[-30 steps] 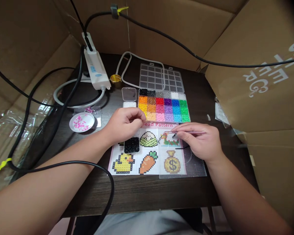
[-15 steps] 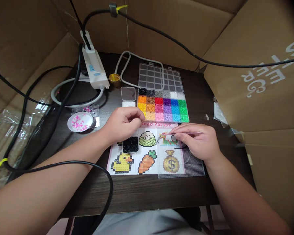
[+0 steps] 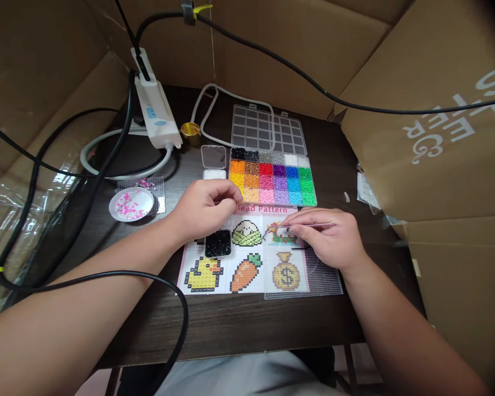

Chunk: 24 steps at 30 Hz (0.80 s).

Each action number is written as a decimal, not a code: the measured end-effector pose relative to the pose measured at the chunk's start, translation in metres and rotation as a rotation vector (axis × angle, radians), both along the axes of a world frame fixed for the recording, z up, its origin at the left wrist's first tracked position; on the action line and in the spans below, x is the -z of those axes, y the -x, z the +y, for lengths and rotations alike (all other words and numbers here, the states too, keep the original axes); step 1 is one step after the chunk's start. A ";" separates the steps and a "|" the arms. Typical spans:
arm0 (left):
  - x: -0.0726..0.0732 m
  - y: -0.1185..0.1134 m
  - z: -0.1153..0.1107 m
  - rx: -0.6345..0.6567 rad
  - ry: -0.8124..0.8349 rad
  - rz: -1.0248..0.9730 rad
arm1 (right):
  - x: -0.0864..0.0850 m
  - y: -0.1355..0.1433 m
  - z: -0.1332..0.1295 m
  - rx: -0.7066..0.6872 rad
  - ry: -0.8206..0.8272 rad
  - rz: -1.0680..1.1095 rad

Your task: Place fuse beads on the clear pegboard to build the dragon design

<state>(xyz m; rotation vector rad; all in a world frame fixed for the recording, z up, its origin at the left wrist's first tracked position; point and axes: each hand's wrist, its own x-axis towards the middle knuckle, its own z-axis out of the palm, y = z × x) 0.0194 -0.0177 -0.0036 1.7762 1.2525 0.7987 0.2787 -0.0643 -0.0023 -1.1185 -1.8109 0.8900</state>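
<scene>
My right hand (image 3: 334,234) pinches a pair of thin tweezers (image 3: 303,225), whose tips point left over a clear pegboard (image 3: 322,278). Beneath the tweezer tips, a few small dark beads show on the board. The board overlaps the right side of a printed bead pattern sheet (image 3: 247,292). My left hand (image 3: 206,206) is closed, thumb against the curled fingers, above the sheet's top left; whatever it may hold is hidden. Just below it stands a small open box of black beads (image 3: 218,243). Behind both hands lies a compartment case of coloured beads (image 3: 272,176).
At left, a white dish (image 3: 131,204) of pink and white beads rests partly on another pegboard (image 3: 160,192). Farther back are a gold cup (image 3: 190,132) and a power strip (image 3: 159,115). A black cable (image 3: 148,272) loops over my left forearm. Cardboard walls (image 3: 457,181) enclose the table.
The whole view has shifted slightly, so everything appears a little farther left. Both hands keep nearly the same pose, and the tweezers stay over the pegboard.
</scene>
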 end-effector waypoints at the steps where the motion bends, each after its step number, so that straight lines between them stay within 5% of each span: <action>1: 0.000 0.000 0.000 0.001 0.000 0.001 | 0.000 0.000 0.000 0.003 -0.003 0.001; 24: 0.002 0.002 0.001 0.004 -0.027 0.007 | -0.003 -0.014 -0.001 0.056 0.023 0.040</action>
